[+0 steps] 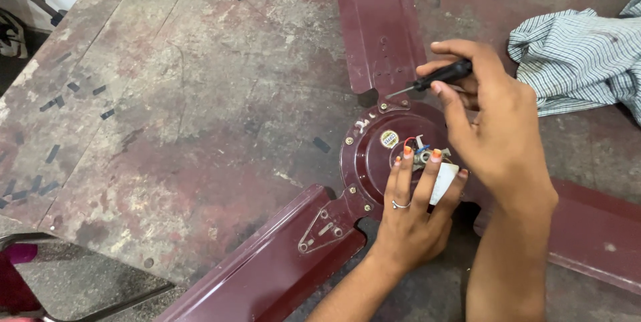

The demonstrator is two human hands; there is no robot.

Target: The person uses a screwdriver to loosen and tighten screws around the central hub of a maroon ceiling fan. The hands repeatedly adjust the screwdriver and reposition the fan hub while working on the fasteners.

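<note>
We saw a maroon ceiling fan (pixel 400 142) lying flat on the stained worktop (pixel 187 95), its round motor housing (pixel 370 155) just left of both hands and its 3 blades running off toward the top, the lower left and the right. The right hand (pixel 497 128) was clamped around a black-handled screwdriver (pixel 437 76), whose long axis ran from upper right down to lower left, the thin metal tip ending just above a screw (pixel 384 105) on the housing rim near the root of the top blade (pixel 377 22). That screw lay down and to the left of the right hand, which was plainly the nearer of the 2. The left hand (pixel 410 215) came up from below and rested on the middle of the housing, its fingers close together and pressed about the central shaft (pixel 422 155) with its red and blue wires; we could not tell whether they pinched anything. A white piece (pixel 443 183) showed between those fingers, but what it was stayed unclear. The right wrist covered the root of the right blade (pixel 594 228), and all 3 blades were cut off by the frame. A checked cloth (pixel 581 62) lay crumpled at the upper right.
</note>
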